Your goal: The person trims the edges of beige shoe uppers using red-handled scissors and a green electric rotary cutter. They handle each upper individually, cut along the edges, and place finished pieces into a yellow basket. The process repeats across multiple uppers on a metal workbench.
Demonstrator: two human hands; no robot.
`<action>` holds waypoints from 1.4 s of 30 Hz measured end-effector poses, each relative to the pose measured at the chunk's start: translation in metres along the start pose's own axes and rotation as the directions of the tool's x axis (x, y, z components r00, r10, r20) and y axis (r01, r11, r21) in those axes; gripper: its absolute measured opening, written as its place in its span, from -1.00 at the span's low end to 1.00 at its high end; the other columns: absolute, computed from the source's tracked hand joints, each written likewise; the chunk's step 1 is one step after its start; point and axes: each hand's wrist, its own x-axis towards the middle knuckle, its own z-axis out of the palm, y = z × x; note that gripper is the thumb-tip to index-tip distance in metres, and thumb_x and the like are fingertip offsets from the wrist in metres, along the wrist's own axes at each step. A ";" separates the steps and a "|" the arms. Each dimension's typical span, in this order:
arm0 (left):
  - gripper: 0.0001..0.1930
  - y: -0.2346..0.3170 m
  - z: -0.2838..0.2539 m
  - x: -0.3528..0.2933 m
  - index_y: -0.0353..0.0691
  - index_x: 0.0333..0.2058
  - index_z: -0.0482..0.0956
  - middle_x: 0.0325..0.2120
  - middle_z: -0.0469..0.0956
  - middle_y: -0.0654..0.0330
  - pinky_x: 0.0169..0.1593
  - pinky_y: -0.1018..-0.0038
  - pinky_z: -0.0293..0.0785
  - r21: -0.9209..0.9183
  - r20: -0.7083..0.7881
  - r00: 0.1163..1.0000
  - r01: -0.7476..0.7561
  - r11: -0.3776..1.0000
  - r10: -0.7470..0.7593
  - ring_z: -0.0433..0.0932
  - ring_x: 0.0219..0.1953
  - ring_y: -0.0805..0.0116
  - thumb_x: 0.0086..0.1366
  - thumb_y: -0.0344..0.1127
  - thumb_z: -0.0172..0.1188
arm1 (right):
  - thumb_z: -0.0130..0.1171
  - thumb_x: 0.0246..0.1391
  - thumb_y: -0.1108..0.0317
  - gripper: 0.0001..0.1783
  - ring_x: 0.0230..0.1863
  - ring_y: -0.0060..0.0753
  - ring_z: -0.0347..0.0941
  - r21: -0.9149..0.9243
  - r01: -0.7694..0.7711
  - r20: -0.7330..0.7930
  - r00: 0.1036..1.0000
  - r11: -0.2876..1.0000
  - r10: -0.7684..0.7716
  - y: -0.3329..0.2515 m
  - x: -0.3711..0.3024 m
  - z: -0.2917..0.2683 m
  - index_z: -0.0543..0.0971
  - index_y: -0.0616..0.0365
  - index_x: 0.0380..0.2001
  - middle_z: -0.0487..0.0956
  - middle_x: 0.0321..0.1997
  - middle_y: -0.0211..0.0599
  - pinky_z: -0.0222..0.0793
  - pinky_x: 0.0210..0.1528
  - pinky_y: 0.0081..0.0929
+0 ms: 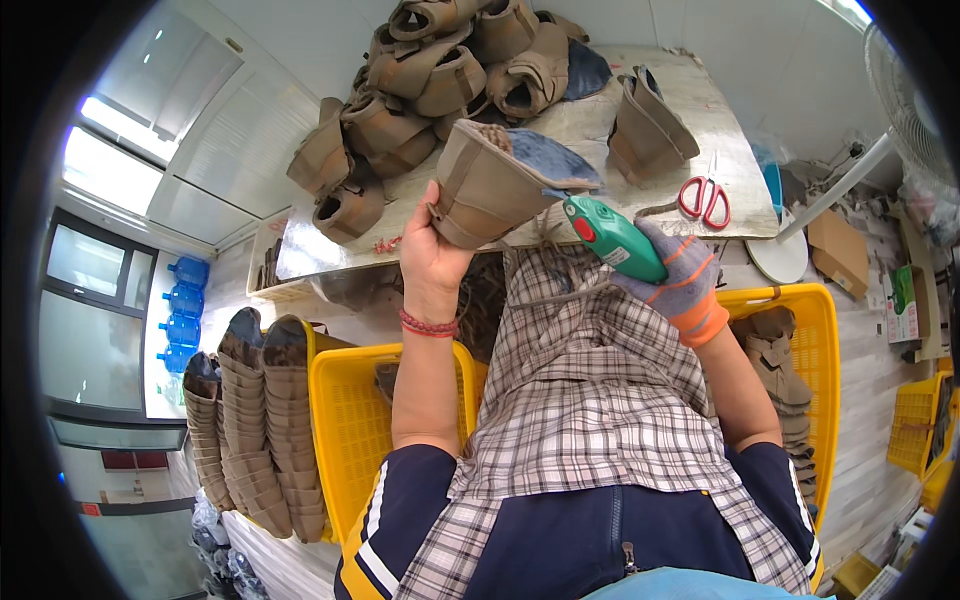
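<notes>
Boot upper, brown, is gripped at its heel by the bare left hand, tilted toward the green tool at three o'clock, which the gloved right hand clasps, probably trimming threads.

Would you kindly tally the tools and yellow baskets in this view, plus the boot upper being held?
Green handheld tool, in the gloved right hand: 1
Red-handled scissors on the table: 1
Brown boot upper in the bare left hand: 1
Yellow baskets beside the lap: 2
Total: 5
</notes>
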 end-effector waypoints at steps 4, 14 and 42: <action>-0.59 -0.009 0.008 -0.007 -0.30 0.11 0.31 0.13 0.34 0.05 0.27 0.06 0.12 0.127 0.091 0.990 -0.122 0.984 0.111 0.27 0.19 0.09 0.32 -0.32 0.01 | 0.49 -0.37 0.05 -0.30 -0.49 -0.20 0.52 0.100 -0.087 0.029 0.996 0.991 0.085 -0.010 0.005 0.000 0.53 0.19 -0.13 0.59 -0.44 -0.18 0.44 -0.40 -0.39; -0.56 -0.027 -0.003 -0.017 -0.25 0.15 0.29 0.09 0.38 0.15 0.21 0.21 0.25 0.468 0.240 0.923 -0.381 0.798 0.300 0.35 0.14 0.21 0.30 -0.36 0.06 | 0.46 -0.32 0.04 -0.34 -0.45 -0.17 0.56 0.283 -0.304 0.152 0.951 0.910 0.271 -0.038 0.022 -0.001 0.55 0.16 -0.13 0.61 -0.42 -0.16 0.46 -0.36 -0.38; -0.65 -0.067 -0.035 -0.045 -0.33 -0.11 0.51 -0.11 0.48 -0.07 0.16 0.12 0.15 0.315 0.764 0.633 -0.535 -0.783 -0.125 0.41 -0.07 -0.15 0.07 -0.45 0.24 | 0.42 -0.17 0.07 -0.42 -0.48 -0.66 0.50 0.467 -0.668 0.267 0.731 0.579 0.628 -0.039 0.026 -0.007 0.54 0.25 -0.16 0.60 -0.49 -0.34 0.41 -0.42 -0.64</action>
